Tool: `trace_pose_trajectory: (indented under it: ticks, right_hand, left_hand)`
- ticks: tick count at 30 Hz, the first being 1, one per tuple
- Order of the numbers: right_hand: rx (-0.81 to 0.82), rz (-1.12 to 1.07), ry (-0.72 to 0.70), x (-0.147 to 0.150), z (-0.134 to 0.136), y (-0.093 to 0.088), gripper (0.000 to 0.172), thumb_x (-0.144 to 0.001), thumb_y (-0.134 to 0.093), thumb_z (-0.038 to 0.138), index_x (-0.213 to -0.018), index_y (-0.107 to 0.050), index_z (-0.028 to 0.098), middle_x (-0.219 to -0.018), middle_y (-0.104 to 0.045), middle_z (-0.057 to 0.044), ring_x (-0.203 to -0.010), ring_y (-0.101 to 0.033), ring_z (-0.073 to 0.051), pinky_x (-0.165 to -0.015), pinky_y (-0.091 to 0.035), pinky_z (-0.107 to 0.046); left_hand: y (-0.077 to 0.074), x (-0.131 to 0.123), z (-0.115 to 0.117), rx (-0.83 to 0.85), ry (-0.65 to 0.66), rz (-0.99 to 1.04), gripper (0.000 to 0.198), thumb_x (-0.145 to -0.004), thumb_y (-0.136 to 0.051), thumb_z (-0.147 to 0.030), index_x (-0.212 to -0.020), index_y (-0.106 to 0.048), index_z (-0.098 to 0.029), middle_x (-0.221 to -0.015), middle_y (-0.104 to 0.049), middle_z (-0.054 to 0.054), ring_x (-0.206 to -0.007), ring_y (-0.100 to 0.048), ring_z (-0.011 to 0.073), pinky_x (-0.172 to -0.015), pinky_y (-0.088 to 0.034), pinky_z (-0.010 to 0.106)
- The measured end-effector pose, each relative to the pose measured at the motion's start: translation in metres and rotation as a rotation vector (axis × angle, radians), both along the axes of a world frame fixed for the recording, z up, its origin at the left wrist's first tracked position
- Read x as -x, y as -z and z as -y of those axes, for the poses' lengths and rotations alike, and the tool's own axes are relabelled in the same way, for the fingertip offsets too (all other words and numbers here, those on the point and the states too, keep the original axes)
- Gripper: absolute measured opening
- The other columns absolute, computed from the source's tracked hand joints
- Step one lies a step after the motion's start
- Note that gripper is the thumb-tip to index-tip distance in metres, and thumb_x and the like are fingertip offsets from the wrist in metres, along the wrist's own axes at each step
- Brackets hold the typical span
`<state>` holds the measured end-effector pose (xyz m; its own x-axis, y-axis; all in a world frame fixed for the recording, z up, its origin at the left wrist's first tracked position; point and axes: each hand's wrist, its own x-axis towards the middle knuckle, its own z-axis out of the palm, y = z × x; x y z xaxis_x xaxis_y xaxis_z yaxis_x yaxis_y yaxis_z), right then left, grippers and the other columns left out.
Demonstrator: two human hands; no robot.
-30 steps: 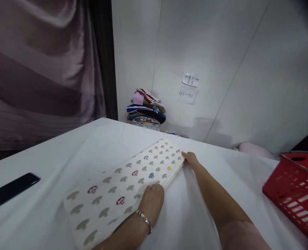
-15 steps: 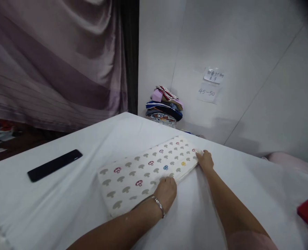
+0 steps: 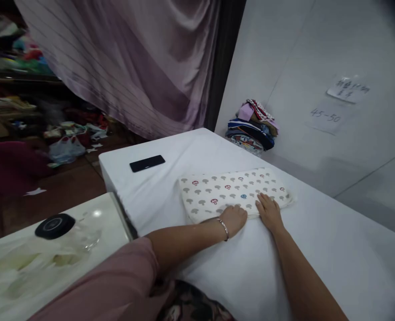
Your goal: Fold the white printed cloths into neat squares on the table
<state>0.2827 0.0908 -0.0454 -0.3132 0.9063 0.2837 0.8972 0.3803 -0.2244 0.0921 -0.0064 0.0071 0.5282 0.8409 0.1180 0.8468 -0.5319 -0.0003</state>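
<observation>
A folded white cloth [image 3: 204,194] printed with grey, red and blue mushrooms lies as a long, flat bundle on the white-covered table. At its near edge is my left hand [image 3: 234,219], a silver bracelet on the wrist and its fingers curled onto the fabric; the thumb is hidden. Farther right, my right hand [image 3: 270,213] rests on the bundle, fingers stretched out and slightly apart. The bundle's right end looks a little loose and rumpled.
A black phone [image 3: 147,163] lies at the table's left. Stacked folded fabrics [image 3: 252,127] stand by the wall beyond the far edge. To the left is a white surface [image 3: 107,209] with a round black object [image 3: 54,226] and clear plastic. A curtain [image 3: 144,67] hangs behind.
The view has swung left and drawn back. My right hand has left the cloth's right end and now lies on top, nearer my left hand, which stays at the near edge.
</observation>
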Motion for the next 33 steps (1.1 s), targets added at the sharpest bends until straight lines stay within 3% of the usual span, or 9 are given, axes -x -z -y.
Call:
trace_pose_trajectory:
  ticks: [8, 12, 15, 18, 24, 26, 29, 33]
  right_hand:
    - [0.063, -0.065, 0.048, 0.017, 0.013, -0.023, 0.045, -0.090, -0.030, 0.038, -0.125, -0.049, 0.018, -0.137, -0.042, -0.009, -0.131, -0.028, -0.026, -0.104, -0.017, -0.051]
    - [-0.005, -0.193, -0.143, 0.044, 0.044, -0.030, 0.045, -0.090, -0.031, 0.038, -0.128, -0.046, 0.018, -0.135, -0.045, -0.008, -0.131, -0.029, -0.023, -0.107, -0.017, -0.048]
    - [-0.024, -0.293, -0.360, 0.059, 0.067, -0.028, 0.040, -0.089, -0.037, 0.035, -0.124, -0.050, 0.022, -0.128, -0.053, -0.007, -0.127, -0.037, -0.022, -0.106, -0.021, -0.047]
    - [-0.044, -0.351, -0.450, 0.065, 0.082, -0.022, 0.036, -0.088, -0.040, 0.029, -0.121, -0.053, 0.023, -0.123, -0.057, -0.006, -0.123, -0.042, -0.022, -0.105, -0.026, -0.047]
    - [-0.080, -0.344, -0.455, 0.062, 0.089, -0.008, 0.036, -0.085, -0.041, 0.019, -0.116, -0.058, 0.023, -0.117, -0.061, -0.006, -0.113, -0.052, -0.021, -0.103, -0.031, -0.046]
    - [-0.083, -0.328, -0.455, 0.062, 0.089, -0.005, 0.036, -0.084, -0.041, 0.018, -0.116, -0.057, 0.023, -0.118, -0.060, -0.006, -0.114, -0.051, -0.021, -0.103, -0.031, -0.048]
    - [-0.090, -0.343, -0.458, 0.063, 0.089, -0.004, 0.036, -0.084, -0.042, 0.019, -0.117, -0.057, 0.023, -0.118, -0.060, -0.006, -0.115, -0.050, -0.021, -0.103, -0.031, -0.047]
    - [-0.093, -0.345, -0.464, 0.062, 0.088, -0.004, 0.036, -0.085, -0.042, 0.019, -0.118, -0.057, 0.024, -0.118, -0.060, -0.006, -0.115, -0.050, -0.021, -0.103, -0.031, -0.047]
  left_hand:
    - [-0.009, 0.072, 0.049, -0.041, -0.175, 0.054, 0.034, -0.082, -0.039, -0.006, -0.115, -0.046, -0.014, -0.109, -0.056, 0.010, -0.105, -0.047, 0.0209, -0.086, -0.034, 0.036]
    - [-0.015, 0.096, 0.070, -0.032, -0.207, 0.139, 0.038, -0.080, -0.044, -0.007, -0.117, -0.046, -0.018, -0.115, -0.055, 0.007, -0.107, -0.046, 0.0198, -0.088, -0.034, 0.034]
    - [-0.018, 0.102, 0.078, 0.016, -0.222, 0.168, 0.038, -0.076, -0.047, -0.006, -0.112, -0.049, -0.019, -0.112, -0.056, 0.006, -0.104, -0.049, 0.0183, -0.087, -0.036, 0.032]
    - [-0.021, 0.102, 0.081, 0.067, -0.255, 0.160, 0.031, -0.075, -0.047, -0.006, -0.103, -0.054, -0.019, -0.102, -0.059, 0.005, -0.097, -0.052, 0.0181, -0.084, -0.038, 0.032]
    - [-0.019, 0.103, 0.082, 0.091, -0.224, 0.136, 0.020, -0.076, -0.048, -0.010, -0.092, -0.057, -0.019, -0.095, -0.060, 0.005, -0.091, -0.052, 0.0188, -0.079, -0.039, 0.032]
    - [-0.019, 0.104, 0.081, 0.088, -0.230, 0.180, 0.016, -0.079, -0.050, -0.020, -0.093, -0.057, -0.019, -0.095, -0.060, 0.004, -0.091, -0.052, 0.0186, -0.078, -0.039, 0.031]
    - [-0.019, 0.105, 0.077, 0.104, -0.267, 0.249, 0.024, -0.082, -0.050, -0.037, -0.098, -0.057, -0.020, -0.096, -0.060, 0.004, -0.091, -0.053, 0.0185, -0.077, -0.040, 0.030]
    - [-0.022, 0.104, 0.066, 0.131, -0.291, 0.186, 0.021, -0.083, -0.049, -0.035, -0.090, -0.063, -0.021, -0.092, -0.060, 0.004, -0.091, -0.053, 0.0188, -0.074, -0.040, 0.029]
